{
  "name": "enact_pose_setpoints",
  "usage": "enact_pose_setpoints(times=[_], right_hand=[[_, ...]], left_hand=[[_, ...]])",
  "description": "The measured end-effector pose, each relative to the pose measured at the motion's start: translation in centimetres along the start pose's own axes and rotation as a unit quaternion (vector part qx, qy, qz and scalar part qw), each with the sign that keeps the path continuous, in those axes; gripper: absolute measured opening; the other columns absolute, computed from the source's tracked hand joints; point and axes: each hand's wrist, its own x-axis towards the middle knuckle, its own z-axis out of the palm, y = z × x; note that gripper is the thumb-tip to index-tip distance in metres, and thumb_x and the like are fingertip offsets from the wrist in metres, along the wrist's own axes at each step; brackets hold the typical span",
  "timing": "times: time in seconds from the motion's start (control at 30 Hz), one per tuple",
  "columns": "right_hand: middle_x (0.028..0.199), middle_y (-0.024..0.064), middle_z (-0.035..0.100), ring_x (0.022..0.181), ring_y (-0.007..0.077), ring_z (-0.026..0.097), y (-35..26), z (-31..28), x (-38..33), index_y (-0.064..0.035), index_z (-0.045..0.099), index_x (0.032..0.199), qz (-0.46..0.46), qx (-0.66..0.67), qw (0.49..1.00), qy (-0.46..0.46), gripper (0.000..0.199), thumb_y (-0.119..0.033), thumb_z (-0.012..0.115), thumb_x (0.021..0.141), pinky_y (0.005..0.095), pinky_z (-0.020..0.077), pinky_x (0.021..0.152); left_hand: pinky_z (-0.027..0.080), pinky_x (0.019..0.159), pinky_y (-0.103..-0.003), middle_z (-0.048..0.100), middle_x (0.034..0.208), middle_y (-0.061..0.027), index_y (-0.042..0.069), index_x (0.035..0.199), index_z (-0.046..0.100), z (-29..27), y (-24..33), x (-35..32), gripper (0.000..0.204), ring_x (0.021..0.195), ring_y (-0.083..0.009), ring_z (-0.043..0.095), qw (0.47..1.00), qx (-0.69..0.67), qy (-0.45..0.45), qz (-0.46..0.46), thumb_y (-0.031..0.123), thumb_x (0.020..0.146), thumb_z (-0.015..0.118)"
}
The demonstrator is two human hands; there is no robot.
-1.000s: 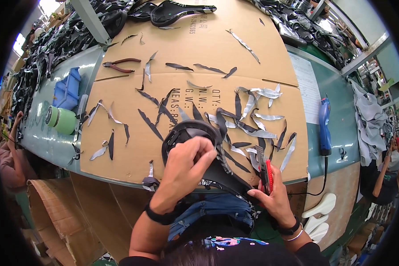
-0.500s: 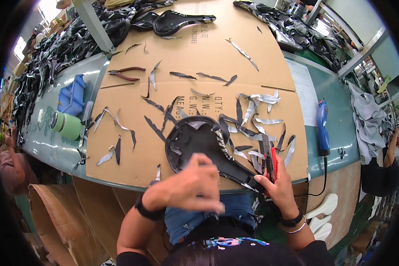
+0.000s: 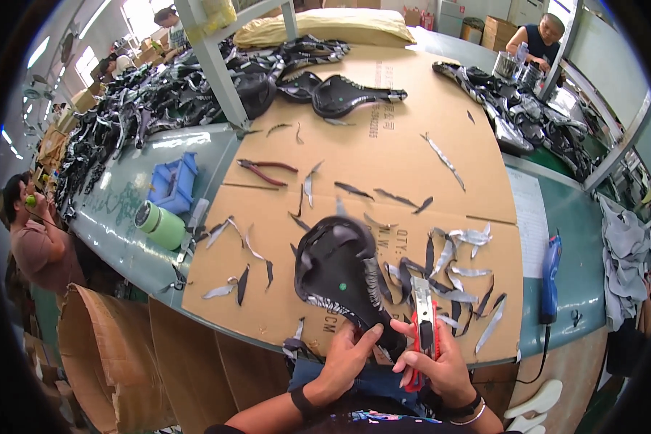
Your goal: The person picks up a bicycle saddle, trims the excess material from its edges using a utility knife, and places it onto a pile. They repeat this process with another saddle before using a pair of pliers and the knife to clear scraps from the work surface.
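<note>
A black bicycle saddle [image 3: 343, 267] is tilted up over the cardboard, its hollow underside towards me and a green dot inside it. Pleated silvery edging runs along its sides. My left hand [image 3: 349, 356] is closed on the narrow nose, thumb on top. In my right hand [image 3: 441, 365] is a red utility knife [image 3: 425, 325], its metal blade end pointing away from me. The right fingers are close to the saddle's nose; whether they touch it I cannot tell. Black and silver trimmed strips [image 3: 448, 289] lie beside the saddle.
Red-handled pliers [image 3: 267, 172], a blue bin [image 3: 172, 182] and a green bottle [image 3: 159, 224] are at left. A blue corded tool [image 3: 551, 278] lies at right. More saddles [image 3: 354, 96] are piled at the back. Co-workers [image 3: 40, 235] are at left and far right [image 3: 539, 45].
My left hand has come down from above the saddle onto its nose. The saddle is tipped up more, and the knife has shifted in my right hand. The head view has lifted.
</note>
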Motion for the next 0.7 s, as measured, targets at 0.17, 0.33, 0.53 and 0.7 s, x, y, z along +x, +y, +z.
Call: enact_pose_setpoints(times=[0.17, 0.33, 0.53, 0.7], right_hand=[[0.097, 0.0168, 0.065, 0.064, 0.0179, 0.065, -2.6, -2.6, -0.5, -0.0044, 0.041, 0.128, -0.117, -0.032, 0.976, 0.183, 0.045, -0.008, 0.061, 0.088, 0.0269, 0.0553, 0.05], [0.111, 0.0113, 0.059, 0.101, 0.0166, 0.057, -4.2, -11.4, -0.9, -0.001, 0.042, 0.135, -0.164, -0.221, 0.905, 0.323, 0.05, -0.005, 0.058, 0.087, 0.0283, 0.0479, 0.083], [0.107, 0.0006, 0.053, 0.094, 0.0086, 0.048, -4.5, -18.1, 2.5, -0.0029, 0.044, 0.134, -0.115, -0.402, 0.869, 0.263, 0.042, -0.015, 0.056, 0.095, 0.0235, 0.0419, 0.084], [0.108, 0.0087, 0.054, 0.102, 0.0163, 0.05, -5.5, -12.7, 6.7, -0.0076, 0.047, 0.132, 0.013, -0.345, 0.924, 0.167, 0.045, -0.025, 0.059, 0.092, 0.0321, 0.0427, 0.088]], left_hand=[[0.044, 0.066, -0.027, 0.058, 0.09, -0.0107, -0.004, 0.117, 0.05, -1.0, 5.5, 7.5, 0.043, 0.077, -0.0129, 0.053, 0.953, 0.14, 0.018, 0.267, 0.035, 0.097, 0.047], [0.044, 0.064, -0.028, 0.059, 0.085, -0.0038, 0.002, 0.1, 0.058, -4.0, 21.4, 19.8, 0.04, 0.071, -0.0116, 0.053, 0.959, 0.139, 0.053, 0.242, 0.04, 0.098, 0.046], [0.033, 0.104, -0.045, 0.049, 0.133, -0.0158, 0.009, 0.131, 0.051, -8.3, 22.5, 26.2, 0.056, 0.127, -0.0284, 0.044, 0.804, 0.568, 0.014, 0.175, 0.049, 0.092, 0.055], [0.027, 0.105, -0.052, 0.035, 0.143, -0.0131, 0.019, 0.127, 0.055, -1.7, 10.3, 15.8, 0.056, 0.134, -0.0334, 0.028, 0.651, 0.725, -0.087, 0.206, 0.046, 0.08, 0.068]])
